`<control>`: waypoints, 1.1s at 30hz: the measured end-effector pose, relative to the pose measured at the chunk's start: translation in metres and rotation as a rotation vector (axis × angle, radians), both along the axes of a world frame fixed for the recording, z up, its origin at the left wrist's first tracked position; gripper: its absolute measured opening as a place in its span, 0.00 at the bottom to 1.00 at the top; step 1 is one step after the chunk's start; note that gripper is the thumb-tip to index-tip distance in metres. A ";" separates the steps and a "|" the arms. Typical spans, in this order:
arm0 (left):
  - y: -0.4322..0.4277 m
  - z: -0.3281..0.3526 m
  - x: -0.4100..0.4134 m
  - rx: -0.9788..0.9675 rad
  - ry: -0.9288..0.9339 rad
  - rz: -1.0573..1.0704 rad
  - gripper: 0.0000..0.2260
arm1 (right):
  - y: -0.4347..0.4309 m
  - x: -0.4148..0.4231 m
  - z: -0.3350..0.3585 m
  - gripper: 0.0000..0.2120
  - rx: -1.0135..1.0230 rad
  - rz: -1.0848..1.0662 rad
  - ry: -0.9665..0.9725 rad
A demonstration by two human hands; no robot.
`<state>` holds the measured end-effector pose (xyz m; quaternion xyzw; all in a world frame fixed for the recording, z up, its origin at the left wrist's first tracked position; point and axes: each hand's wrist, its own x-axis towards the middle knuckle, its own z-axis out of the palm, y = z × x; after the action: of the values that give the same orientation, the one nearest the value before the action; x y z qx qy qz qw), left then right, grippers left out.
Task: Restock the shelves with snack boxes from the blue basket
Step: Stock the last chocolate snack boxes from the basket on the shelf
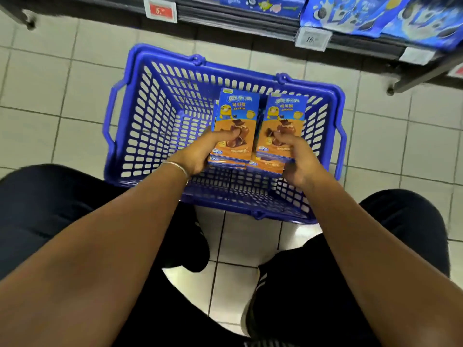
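Clamping curled fingers, left hand (203, 154) holds left stack (235, 110), right hand (298, 157) right stack (285, 112).

Pale square floor tiles (50, 83) with dark grout cover the ground. A red price tag (160, 10) and a white price tag (313, 39) sit along the top, the white one just below blue cookie packs (363, 13).

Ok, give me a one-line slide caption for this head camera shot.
Left hand and right hand each grip a stack of snack boxes in the blue basket.

Two side-by-side stacks of blue-orange snack boxes (235, 116) over blue basket (240, 69)
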<state>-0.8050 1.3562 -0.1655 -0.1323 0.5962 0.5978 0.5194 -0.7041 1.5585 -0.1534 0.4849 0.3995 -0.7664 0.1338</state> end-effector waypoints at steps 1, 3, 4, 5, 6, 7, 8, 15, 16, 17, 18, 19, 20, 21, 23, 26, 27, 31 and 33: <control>-0.003 0.025 0.001 0.013 -0.013 0.001 0.15 | -0.001 0.001 0.026 0.12 -0.021 -0.019 0.018; -0.010 0.082 0.001 0.037 -0.074 0.038 0.06 | -0.003 0.003 0.084 0.17 -0.031 -0.041 0.044; -0.014 0.111 0.001 0.041 -0.082 0.068 0.06 | -0.005 0.003 0.116 0.18 -0.032 -0.048 0.061; -0.018 0.140 0.000 0.047 -0.075 0.092 0.05 | -0.007 0.004 0.149 0.16 -0.036 -0.050 0.086; -0.022 0.171 -0.001 0.055 -0.052 0.103 0.06 | -0.010 0.004 0.184 0.14 -0.045 -0.046 0.114; -0.026 0.203 -0.001 0.061 -0.023 0.099 0.06 | -0.012 0.004 0.222 0.12 -0.064 -0.040 0.149; -0.029 0.236 -0.001 0.053 0.017 0.087 0.09 | -0.013 0.005 0.258 0.11 -0.085 -0.030 0.195; -0.036 0.470 0.001 -0.017 0.208 0.103 0.36 | -0.029 -0.007 0.519 0.16 -0.121 0.104 0.427; -0.036 0.499 0.002 -0.020 0.218 0.123 0.37 | -0.032 -0.009 0.549 0.13 -0.104 0.129 0.449; -0.035 0.527 0.005 -0.010 0.219 0.145 0.38 | -0.035 -0.010 0.576 0.10 -0.091 0.141 0.463; -0.033 0.552 0.007 0.011 0.214 0.166 0.36 | -0.035 -0.010 0.600 0.10 -0.084 0.140 0.474; -0.031 0.575 0.010 0.034 0.217 0.176 0.33 | -0.035 -0.009 0.621 0.11 -0.083 0.137 0.482; -0.028 0.595 0.013 0.060 0.226 0.168 0.28 | -0.033 -0.008 0.641 0.11 -0.084 0.131 0.493; -0.024 0.613 0.016 0.084 0.239 0.150 0.25 | -0.032 -0.007 0.658 0.11 -0.082 0.129 0.497; -0.018 0.644 0.021 0.120 0.262 0.133 0.23 | -0.027 -0.006 0.689 0.10 -0.072 0.138 0.516; -0.007 0.683 0.029 0.135 0.268 0.119 0.21 | -0.022 -0.008 0.723 0.09 -0.049 0.158 0.553; -0.002 0.694 0.032 0.107 0.284 0.107 0.23 | -0.020 -0.009 0.733 0.09 -0.041 0.171 0.569; 0.014 0.726 0.037 0.026 0.350 0.075 0.30 | -0.011 -0.017 0.770 0.09 0.010 0.241 0.571; 0.019 0.736 0.036 0.044 0.362 0.091 0.31 | -0.010 -0.022 0.787 0.09 0.007 0.259 0.583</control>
<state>-0.7693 1.3752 0.5701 -0.0382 0.6601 0.6475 0.3790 -0.7261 1.5486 0.6331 0.1904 0.4823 -0.8481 0.1086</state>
